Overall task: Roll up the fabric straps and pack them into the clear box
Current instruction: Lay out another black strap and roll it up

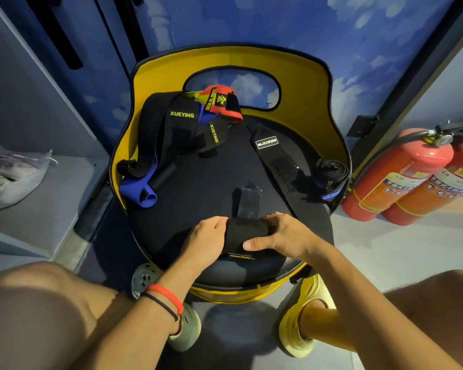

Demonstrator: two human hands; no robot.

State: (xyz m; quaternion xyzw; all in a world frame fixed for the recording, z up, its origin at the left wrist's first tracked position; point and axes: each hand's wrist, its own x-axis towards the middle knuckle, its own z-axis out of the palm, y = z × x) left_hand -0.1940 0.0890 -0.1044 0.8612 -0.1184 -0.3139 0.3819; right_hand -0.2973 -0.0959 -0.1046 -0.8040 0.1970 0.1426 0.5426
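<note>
Both your hands are on the black strap roll (245, 231), at the near edge of the chair seat (198, 182). Left hand (206, 239): fingers curled round its left end. Right hand (281, 233): fingers wrap the right end, thumb across the front. Loose XUEYING straps (171, 124) are piled far left. Another rolled strap (332, 174) sits at the seat's right edge.

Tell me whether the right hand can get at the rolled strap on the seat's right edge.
Probably yes, once freed: the right hand grips the half-rolled strap, but only a flat strap lies between it and the rolled strap.
</note>
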